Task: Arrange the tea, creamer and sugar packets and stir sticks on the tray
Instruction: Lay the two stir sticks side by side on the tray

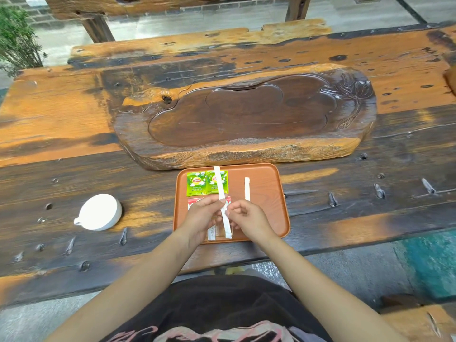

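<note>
An orange-brown rectangular tray sits near the table's front edge. Two green Lipton tea packets lie side by side, slightly overlapping, in its far left corner. A paper-wrapped stir stick lies lengthwise right of them, apart. A second wrapped stir stick is lifted above the tray, running lengthwise across the tea packets. Red-and-white packets and pale sachets lie partly hidden below.

I see two bare forearms, no sleeves, no watch or rings on the left hand or right hand. Torso wears a black T-shirt with a pinkish, distressed print across the chest.
</note>
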{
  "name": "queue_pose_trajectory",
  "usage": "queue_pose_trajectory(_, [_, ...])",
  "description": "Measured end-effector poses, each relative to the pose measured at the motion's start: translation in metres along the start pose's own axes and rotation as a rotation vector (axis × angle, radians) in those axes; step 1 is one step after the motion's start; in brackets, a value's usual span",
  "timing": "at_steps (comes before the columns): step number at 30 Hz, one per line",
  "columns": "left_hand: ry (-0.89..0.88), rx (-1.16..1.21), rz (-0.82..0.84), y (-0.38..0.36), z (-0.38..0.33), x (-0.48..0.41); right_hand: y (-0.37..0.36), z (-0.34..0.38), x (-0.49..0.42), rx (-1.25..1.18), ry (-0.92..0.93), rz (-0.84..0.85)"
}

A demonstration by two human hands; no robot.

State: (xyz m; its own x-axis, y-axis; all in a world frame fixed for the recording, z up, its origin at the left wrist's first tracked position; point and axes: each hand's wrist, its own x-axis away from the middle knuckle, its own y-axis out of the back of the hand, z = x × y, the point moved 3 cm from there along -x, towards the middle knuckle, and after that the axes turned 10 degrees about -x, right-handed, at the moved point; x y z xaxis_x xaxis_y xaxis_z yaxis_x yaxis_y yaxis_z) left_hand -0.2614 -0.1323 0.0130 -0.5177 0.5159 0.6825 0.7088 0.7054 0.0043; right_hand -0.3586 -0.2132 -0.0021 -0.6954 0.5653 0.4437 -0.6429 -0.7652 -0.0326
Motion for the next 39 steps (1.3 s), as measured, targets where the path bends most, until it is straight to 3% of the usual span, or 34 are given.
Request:
queue_pose_trajectory(3, [0.011, -0.04, 0.039, -0.002, 0.004, -0.002, 0.006, -0.002, 0.002, 0.021, -0.03, 0.01])
queue_pose_trajectory(6, [-0.017, -0.069, 0.01, 0.004, 0.0, -0.004, 0.023, -0.005, -0.004, 0.068, -0.074, -0.086])
queue_pose_trajectory(11, [-0.054, -0.297, -0.392, 0.064, 0.005, -0.021, 0.071, -0.015, -0.018, 0.311, -0.24, -0.363])
queue_pose_trajectory(14, [0.001, -0.467, -0.531, 0.089, 0.016, -0.022, 0.081, -0.018, -0.02, 0.47, -0.295, -0.379])
queue_pose_trajectory(22, [0.108, -0.524, -0.437, 0.096, 0.039, -0.024, 0.074, -0.02, -0.021, 0.729, -0.28, -0.387])
queue_pose_trajectory(29, [0.093, -0.572, -0.427, 0.102, 0.041, -0.029, 0.068, -0.021, -0.019, 0.837, -0.14, -0.339])
queue_pose_trajectory(39, [0.07, -0.58, -0.428, 0.101, 0.042, -0.03, 0.071, -0.021, -0.015, 0.835, -0.117, -0.334])
